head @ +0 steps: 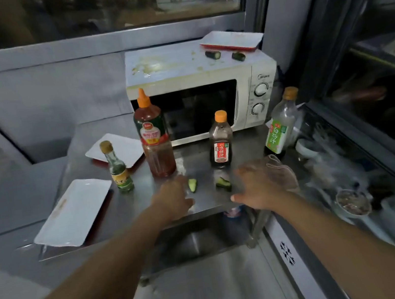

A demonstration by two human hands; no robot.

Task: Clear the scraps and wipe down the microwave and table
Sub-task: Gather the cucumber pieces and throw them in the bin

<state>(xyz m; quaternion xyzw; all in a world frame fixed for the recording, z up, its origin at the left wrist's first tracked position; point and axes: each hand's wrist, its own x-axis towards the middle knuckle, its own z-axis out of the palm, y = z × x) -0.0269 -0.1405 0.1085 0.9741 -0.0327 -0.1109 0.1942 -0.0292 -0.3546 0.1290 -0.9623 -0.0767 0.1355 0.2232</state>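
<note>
1. Grip: left hand [173, 199] is spread flat and palm down on the table [192, 158], holding nothing, fingertips just beside a cucumber scrap [192, 185]. Right hand [256, 186] also reaches out with fingers loose; a pinkish cloth [281, 171] lies at its far side, but whether the fingers have hold of it cannot be told.
2. Two white trays [74, 212], near left corner and behind; probably pushed aside to free the middle.
3. Small green bottle [117, 167], large red sauce bottle [154, 135], dark sauce bottle [219, 140], upright in a row.
4. Second cucumber scrap [223, 182], between the hands.
5. Microwave [203, 96], rear; its top is stained, with two cucumber pieces [213, 54] beside a red-rimmed tray [231, 40].
6. Green-labelled bottle [281, 123], far right.
7. Judgement: scrap gathering in hand; wiping not begun.
</note>
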